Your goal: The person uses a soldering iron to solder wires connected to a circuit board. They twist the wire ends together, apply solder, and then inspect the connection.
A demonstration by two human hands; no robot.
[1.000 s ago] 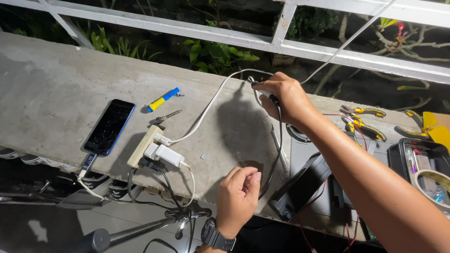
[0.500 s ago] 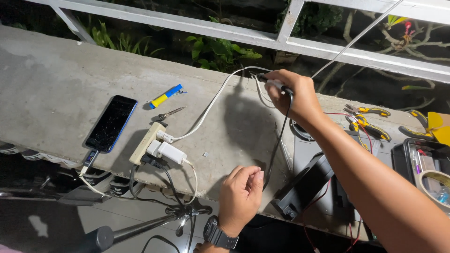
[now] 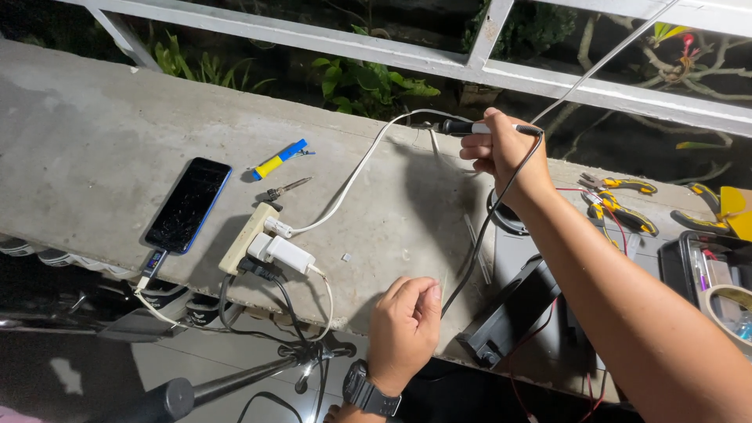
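Far left of the fingers on the rough grey concrete tabletop (image 3: 94, 141): a glossy black phone (image 3: 188, 205), a blue-and-yellow tool (image 3: 280, 159), a small screwdriver (image 3: 287, 188) and a cream power strip (image 3: 245, 239) with white plugs. Nearer, the left hand (image 3: 403, 329), wearing a dark wristwatch, fingers (image 3: 427, 298) curled and pinching a thin black cable (image 3: 482, 235) at the tabletop's front edge. Further right and above, the right hand (image 3: 501, 153) clenched around a slim black pen-shaped soldering iron (image 3: 458, 127), long axis level, tip pointing left; beyond it, yellow-handled pliers (image 3: 623, 205).
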